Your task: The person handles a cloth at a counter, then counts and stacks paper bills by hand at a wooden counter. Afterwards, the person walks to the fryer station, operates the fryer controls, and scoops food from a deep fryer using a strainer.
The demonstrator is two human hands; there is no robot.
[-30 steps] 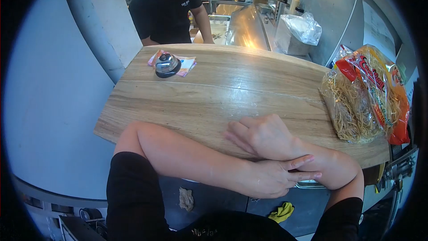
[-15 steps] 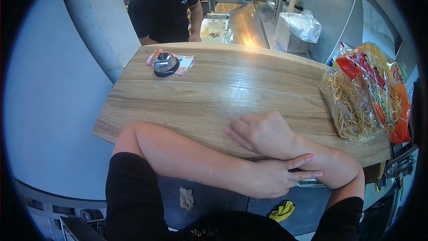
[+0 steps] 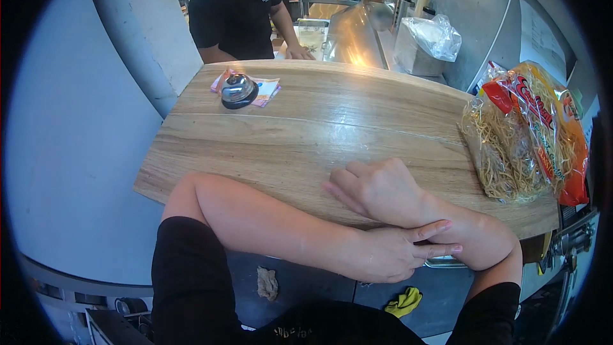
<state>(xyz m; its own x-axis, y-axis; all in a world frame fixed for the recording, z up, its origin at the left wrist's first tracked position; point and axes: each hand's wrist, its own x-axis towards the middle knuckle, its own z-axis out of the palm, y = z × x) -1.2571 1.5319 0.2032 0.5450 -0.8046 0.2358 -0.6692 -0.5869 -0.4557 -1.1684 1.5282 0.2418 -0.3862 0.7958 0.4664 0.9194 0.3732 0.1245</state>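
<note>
My forearms are crossed at the near edge of the wooden counter [image 3: 306, 134]. My left hand [image 3: 389, 255] lies across my right forearm near the wrist, two fingers stretched out over it. Its other fingers are partly hidden beneath. My right hand [image 3: 377, 191] rests above the near part of the counter with its fingers curled in; I see nothing in it. Toward the far left of the counter, a silver call bell [image 3: 238, 92] with a black base sits on some banknotes [image 3: 268, 91]. On the right lie clear plastic packs of dried noodles [image 3: 504, 147].
Beyond the counter stands a co-worker [image 3: 233, 16] in a black shirt, beside a steel worktop. A clear plastic bag [image 3: 434, 37] covers a container at the far right. Below the near edge are a crumpled cloth [image 3: 267, 283] and a yellow cloth [image 3: 403, 302].
The co-worker has shifted a little, with one hand now reaching further right along the far worktop. My own hands stay nearly in place.
</note>
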